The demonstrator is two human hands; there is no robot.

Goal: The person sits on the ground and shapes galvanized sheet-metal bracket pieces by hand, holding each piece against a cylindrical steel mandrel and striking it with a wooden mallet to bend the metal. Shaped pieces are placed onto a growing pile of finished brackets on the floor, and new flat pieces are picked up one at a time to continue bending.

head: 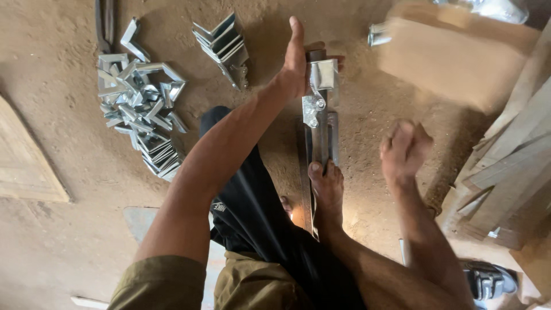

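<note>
The left hand (295, 60) is held flat and spread against the left side of a bent metal bracket (321, 86), which is seated on a steel bar (321, 143) far of a bare foot (326, 186). The right hand (404, 149) is clenched into a fist to the right, well apart from it. A heap of brackets (140, 109) is lying at far left.

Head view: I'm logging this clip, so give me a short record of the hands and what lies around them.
left hand: open hand, flat against the bent metal piece
right hand: blurred fist raised above the floor, holding nothing visible
support: long steel bar, pinned by a bare foot
nearby: loose pile of metal angle pieces; nested stack
ground: sandy floor
</note>
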